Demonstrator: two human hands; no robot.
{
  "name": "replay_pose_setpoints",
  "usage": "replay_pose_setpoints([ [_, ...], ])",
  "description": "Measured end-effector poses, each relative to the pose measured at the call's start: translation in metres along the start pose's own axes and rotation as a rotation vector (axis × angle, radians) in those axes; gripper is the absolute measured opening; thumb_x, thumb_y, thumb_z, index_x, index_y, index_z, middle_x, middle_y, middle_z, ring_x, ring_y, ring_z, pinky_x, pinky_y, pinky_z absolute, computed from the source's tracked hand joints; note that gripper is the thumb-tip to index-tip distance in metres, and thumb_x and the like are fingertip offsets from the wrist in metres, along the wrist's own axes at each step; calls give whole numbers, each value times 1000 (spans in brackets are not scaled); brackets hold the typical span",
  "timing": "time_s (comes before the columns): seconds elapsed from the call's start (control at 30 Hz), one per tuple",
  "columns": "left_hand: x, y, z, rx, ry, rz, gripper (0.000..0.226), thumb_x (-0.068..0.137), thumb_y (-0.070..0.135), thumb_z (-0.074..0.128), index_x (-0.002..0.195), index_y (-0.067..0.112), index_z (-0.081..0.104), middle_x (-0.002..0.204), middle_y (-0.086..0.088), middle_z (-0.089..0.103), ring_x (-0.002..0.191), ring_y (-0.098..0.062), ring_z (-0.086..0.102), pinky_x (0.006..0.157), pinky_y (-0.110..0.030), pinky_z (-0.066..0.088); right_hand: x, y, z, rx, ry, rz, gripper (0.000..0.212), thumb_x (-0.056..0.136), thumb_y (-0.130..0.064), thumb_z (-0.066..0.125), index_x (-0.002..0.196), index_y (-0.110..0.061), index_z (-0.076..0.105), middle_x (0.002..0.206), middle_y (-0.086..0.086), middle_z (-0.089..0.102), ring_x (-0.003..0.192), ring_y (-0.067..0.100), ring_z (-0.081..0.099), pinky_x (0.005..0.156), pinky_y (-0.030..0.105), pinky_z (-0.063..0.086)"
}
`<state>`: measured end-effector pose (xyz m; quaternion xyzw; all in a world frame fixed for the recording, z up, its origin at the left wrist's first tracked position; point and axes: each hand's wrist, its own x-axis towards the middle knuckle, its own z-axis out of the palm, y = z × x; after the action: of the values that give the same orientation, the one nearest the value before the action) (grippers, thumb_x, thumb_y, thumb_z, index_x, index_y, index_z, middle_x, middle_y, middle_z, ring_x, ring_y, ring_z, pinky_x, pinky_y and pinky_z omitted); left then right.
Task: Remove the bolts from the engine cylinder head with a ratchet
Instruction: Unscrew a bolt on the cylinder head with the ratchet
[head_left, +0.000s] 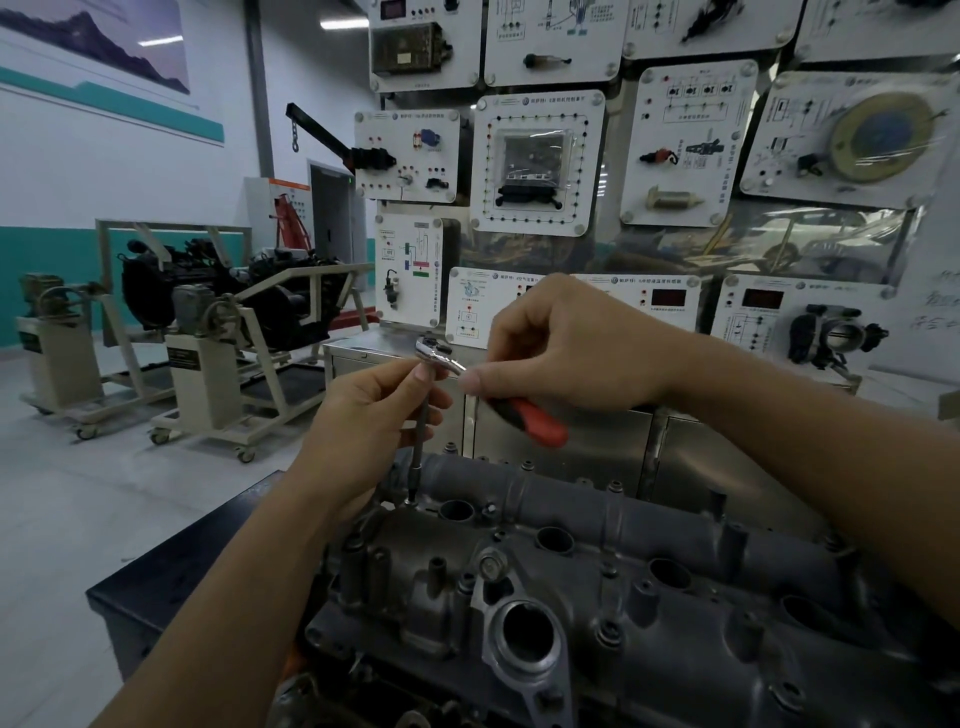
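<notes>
Ok, left hand (374, 415) is curled round the top of the extension (420, 447), just under the ratchet (435, 353) head. Extension stands near upright, socket end down in a recess at the far-left corner of the cylinder head (649, 623), which sits bottom centre of frame on the dark counter (171, 577). Right hand (566, 348) grips the ratchet's red handle. Round wells along the head look dark inside.

Head camera looks forward and down, close over the cylinder head (597, 582).
</notes>
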<state>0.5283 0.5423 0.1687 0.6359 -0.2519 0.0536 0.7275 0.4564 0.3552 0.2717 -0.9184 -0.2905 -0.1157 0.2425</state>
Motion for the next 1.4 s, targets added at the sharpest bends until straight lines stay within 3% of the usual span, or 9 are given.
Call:
replay_pose_setpoints([
  [0.1, -2, 1, 0, 2, -27, 20, 25, 91, 36, 58, 95, 22, 77, 87, -5, 73, 76, -13, 66, 70, -26, 58, 3, -1, 12, 107, 6, -3, 43, 91, -38, 73, 78, 2, 64, 57, 14, 64, 49, 21, 49, 55, 38, 40],
  [0.23, -2, 0, -1, -12, 15, 10, 23, 99, 29, 56, 90, 26, 77, 77, 0, 70, 72, -11, 65, 68, -26, 56, 3, 10, 5, 194, -38, 48, 38, 92, -33, 71, 81, 4, 67, 64, 15, 70, 55, 40, 59, 58, 33, 50],
  [0.47, -3, 2, -2, -64, -26, -24, 20, 102, 18, 53, 95, 16, 72, 72, 2, 64, 68, -9, 61, 65, -22, 56, 5, 34, -5, -178, 163, 74, 7, 92, -19, 74, 94, -16, 80, 80, -19, 71, 59, -9, 62, 61, 5, 44],
  [0.6, -4, 4, -2, -58, -28, -34, 26, 105, 18, 48, 102, 19, 73, 73, 4, 59, 68, -7, 58, 65, -20, 54, 10, 39, 10, -344, 99, 99, 40, 97, -11, 60, 135, -23, 62, 115, -8, 68, 97, 3, 63, 93, 26, 50],
  [0.77, -3, 4, -4, -102, -3, -52, 40, 106, 24, 45, 89, 26, 81, 79, 2, 67, 73, -10, 62, 67, -24, 55, 7, 46, 14, -375, -155, 171, 73, 99, -7, 52, 160, -27, 17, 164, -6, 27, 143, 11, 38, 113, 23, 28],
  [0.9, -2, 2, -4, -80, 8, -25, 41, 106, 27, 46, 84, 28, 81, 88, -1, 74, 76, -9, 66, 67, -23, 56, 9, 41, 10, -362, -46, 126, 65, 96, -21, 65, 154, -26, 36, 145, -8, 51, 109, -1, 59, 90, 15, 43],
  [1.07, 0, -1, -3, -79, 85, -22, 35, 105, 27, 49, 87, 21, 78, 82, 0, 74, 73, -10, 67, 66, -25, 56, 6, 22, -3, -266, 144, -5, 25, 89, -31, 76, 106, -13, 78, 73, -27, 64, 67, -19, 56, 60, -1, 39],
  [1.27, -1, -1, 0, -47, 68, 14, 25, 87, 41, 60, 90, 24, 79, 79, 1, 73, 74, -11, 68, 69, -30, 57, 1, 3, -4, 154, -13, -43, 28, 84, -28, 78, 86, -1, 73, 67, 13, 72, 52, 26, 64, 60, 21, 50],
  [1.4, -1, -2, -1, -54, 86, 24, 22, 83, 41, 63, 86, 27, 80, 79, 1, 74, 73, -11, 69, 67, -27, 59, 3, 9, 3, 324, -39, -15, 26, 86, -15, 78, 88, 7, 63, 57, 9, 67, 42, 10, 57, 51, 17, 46],
])
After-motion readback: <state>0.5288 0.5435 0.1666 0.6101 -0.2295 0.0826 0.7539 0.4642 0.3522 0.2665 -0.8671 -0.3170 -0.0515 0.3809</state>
